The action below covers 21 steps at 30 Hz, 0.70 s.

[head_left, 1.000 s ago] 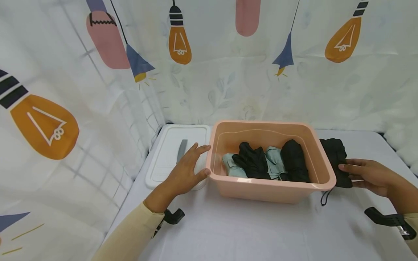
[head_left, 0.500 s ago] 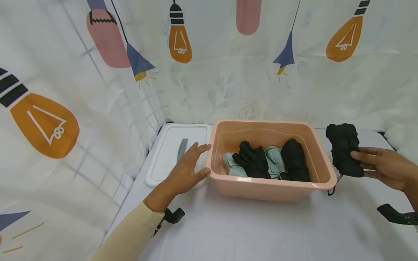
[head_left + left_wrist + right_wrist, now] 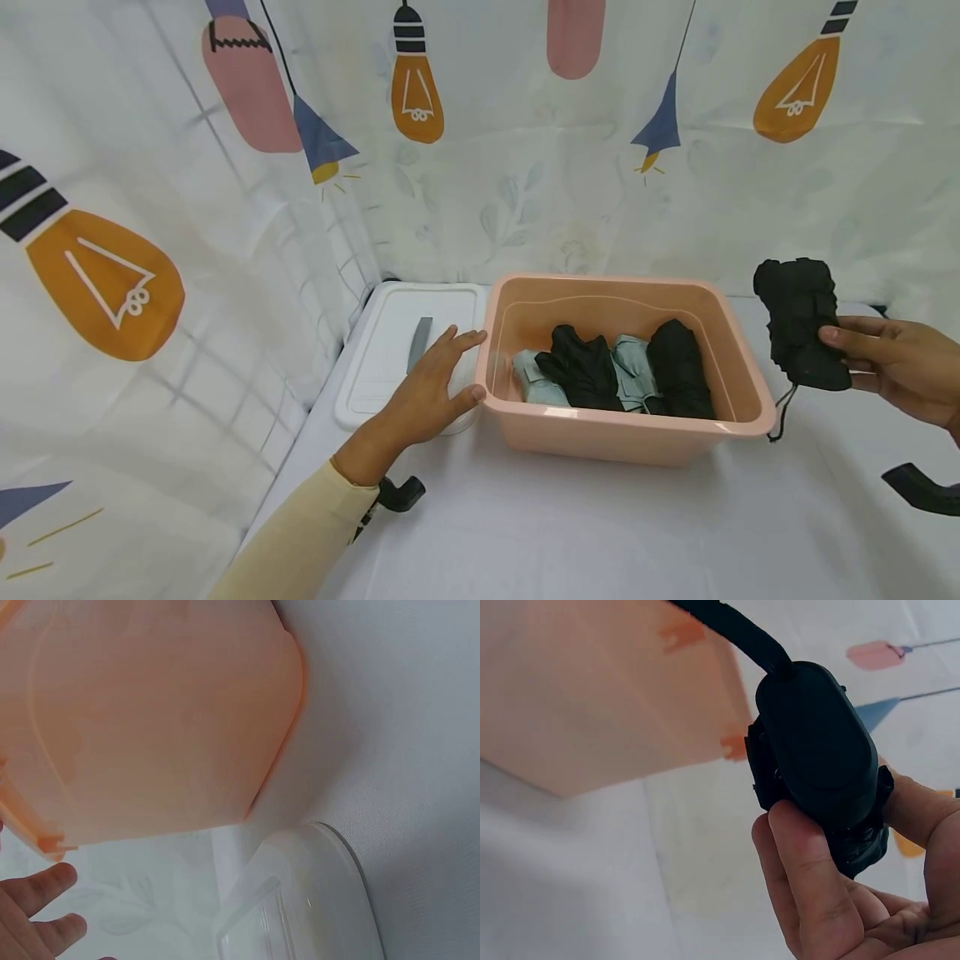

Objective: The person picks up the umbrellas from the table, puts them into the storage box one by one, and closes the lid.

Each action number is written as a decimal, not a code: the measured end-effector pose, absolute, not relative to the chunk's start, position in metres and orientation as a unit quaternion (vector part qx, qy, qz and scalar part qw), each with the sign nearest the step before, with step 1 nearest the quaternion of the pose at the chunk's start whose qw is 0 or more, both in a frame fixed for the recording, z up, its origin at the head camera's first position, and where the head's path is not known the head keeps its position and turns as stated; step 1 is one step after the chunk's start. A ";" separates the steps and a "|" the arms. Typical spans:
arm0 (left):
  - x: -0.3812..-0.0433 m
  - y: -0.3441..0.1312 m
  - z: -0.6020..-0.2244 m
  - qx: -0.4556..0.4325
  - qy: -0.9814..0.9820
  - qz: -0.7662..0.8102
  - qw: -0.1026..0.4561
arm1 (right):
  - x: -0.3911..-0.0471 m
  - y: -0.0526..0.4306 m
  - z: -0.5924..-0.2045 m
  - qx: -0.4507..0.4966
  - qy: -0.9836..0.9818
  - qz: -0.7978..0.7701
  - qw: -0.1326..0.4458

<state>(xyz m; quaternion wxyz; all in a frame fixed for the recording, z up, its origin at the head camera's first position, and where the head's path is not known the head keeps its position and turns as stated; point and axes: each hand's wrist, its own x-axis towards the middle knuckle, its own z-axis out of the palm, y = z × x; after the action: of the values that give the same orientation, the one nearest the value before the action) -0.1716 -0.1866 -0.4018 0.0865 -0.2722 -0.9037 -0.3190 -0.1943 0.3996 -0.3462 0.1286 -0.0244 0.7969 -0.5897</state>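
Black umbrella (image 3: 801, 321): one, in right grip (image 3: 903, 362); one tub (image 3: 600, 443).

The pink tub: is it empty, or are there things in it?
Partly filled: the tub holds black bundles and pale green bundles, with bare wall showing above them at the back.

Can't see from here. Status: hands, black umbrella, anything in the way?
Right hand grips black umbrella, raised off table, right of tub. Left hand at tub's left rim. Nothing visible between umbrella and tub.
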 end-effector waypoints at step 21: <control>-0.170 -0.186 -0.400 -0.270 -0.902 -0.325 0.085 | -0.187 0.340 -0.316 -0.073 0.845 -0.509 0.146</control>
<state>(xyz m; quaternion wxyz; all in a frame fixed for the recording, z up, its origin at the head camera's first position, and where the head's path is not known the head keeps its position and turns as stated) -0.1696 -0.1858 -0.3996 0.0853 -0.2703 -0.9023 -0.3248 -0.1871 0.3404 -0.3159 0.1458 -0.0732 0.8454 -0.5087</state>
